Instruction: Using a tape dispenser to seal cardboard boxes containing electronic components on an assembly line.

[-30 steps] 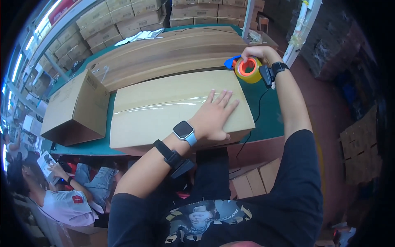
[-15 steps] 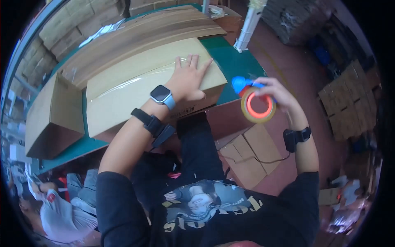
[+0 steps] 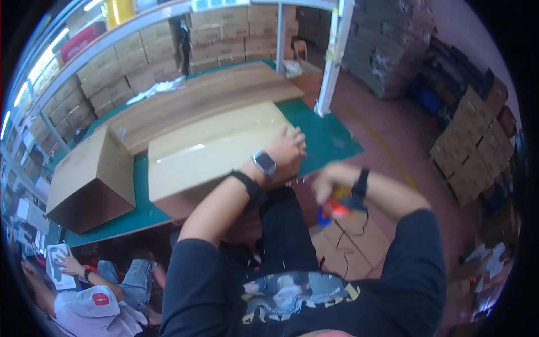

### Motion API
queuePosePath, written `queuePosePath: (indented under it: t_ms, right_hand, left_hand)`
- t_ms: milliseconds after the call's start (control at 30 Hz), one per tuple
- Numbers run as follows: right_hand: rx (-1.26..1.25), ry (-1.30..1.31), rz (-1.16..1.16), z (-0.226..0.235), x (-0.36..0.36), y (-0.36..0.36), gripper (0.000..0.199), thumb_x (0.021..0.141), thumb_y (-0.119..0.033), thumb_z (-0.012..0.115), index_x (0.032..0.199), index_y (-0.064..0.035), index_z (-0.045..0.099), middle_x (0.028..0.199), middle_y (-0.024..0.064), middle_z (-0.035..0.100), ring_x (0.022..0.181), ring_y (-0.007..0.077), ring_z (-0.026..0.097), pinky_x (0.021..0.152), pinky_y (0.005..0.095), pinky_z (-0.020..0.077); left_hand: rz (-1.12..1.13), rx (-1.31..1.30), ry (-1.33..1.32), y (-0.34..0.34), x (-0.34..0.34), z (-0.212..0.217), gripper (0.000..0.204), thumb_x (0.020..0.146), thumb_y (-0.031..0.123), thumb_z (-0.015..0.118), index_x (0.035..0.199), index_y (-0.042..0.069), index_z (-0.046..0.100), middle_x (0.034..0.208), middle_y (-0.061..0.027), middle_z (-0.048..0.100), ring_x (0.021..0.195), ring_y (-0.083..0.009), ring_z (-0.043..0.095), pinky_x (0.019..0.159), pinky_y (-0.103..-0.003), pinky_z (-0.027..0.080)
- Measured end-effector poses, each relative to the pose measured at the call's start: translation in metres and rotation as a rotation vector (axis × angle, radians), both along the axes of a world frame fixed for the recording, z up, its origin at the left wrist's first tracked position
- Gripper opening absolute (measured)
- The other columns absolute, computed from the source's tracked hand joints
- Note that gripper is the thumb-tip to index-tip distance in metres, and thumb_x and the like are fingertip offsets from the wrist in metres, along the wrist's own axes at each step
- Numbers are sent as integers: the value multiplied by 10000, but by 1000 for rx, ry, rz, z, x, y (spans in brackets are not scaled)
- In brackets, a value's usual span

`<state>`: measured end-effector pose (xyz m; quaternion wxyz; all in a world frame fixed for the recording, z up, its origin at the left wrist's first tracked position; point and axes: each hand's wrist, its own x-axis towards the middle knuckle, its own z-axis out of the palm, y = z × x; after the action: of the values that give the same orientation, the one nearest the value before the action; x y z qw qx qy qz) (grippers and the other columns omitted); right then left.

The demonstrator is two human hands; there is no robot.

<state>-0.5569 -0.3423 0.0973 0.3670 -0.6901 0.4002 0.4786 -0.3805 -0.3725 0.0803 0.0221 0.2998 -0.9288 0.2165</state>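
A long closed cardboard box lies on the green-topped table, with shiny clear tape along its top. My left hand is at the box's right end, fingers bent over the corner edge and gripping it. My right hand, smeared by motion, is off the table's near edge, to the right of the box. It is closed on a tape dispenser, blue and red with an orange-cored roll, now blurred and held low under the hand. The blur hides whether any tape runs from it.
A second cardboard box stands left on the table. A wood-grain board lies behind. A white post rises at the far right corner. Flat cardboard lies on the floor. A person sits at lower left, handling a white tray-like piece.
My left hand has slid from flat on the box top to its right edge, fingers now bent. My right hand has swung down and inward with the tape dispenser. The view has tilted up.
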Motion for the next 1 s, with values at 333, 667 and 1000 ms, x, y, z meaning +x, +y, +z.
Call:
queuePosePath:
  t_ms: [333, 667, 1000]
  right_hand:
    - [91, -1807, -864, 14, -93, -88, 470, 696, -142, 672, 1136, 23, 659, 1114, 136, 693, 1006, 219, 671, 960, 334, 516]
    - [95, -1661, -1013, -38, 62, -290, 510, 806, -296, 565, 1207, 17, 610, 1155, 153, 689, 1031, 256, 676, 953, 369, 528]
    - [537, -1734, -804, -36, 22, -241, 736, 799, -348, 545, 1433, 9, 429, 1326, 279, 594, 1246, 379, 588, 1036, 413, 493]
  left_hand:
    - [181, -301, 118, 65, 7, -69, 645, 856, 284, 578, 1415, -29, 502, 1630, -116, 281, 1501, -316, 256, 1217, -498, 203]
    - [782, 28, 1109, 237, 98, -93, 435, 827, 135, 687, 1219, -29, 593, 1241, -199, 632, 1143, -403, 600, 1007, -473, 480]
    - [1399, 29, 1187, 167, 211, -65, 561, 1042, 403, 472, 1165, -133, 582, 1247, -338, 554, 1166, -393, 537, 1017, -453, 410]
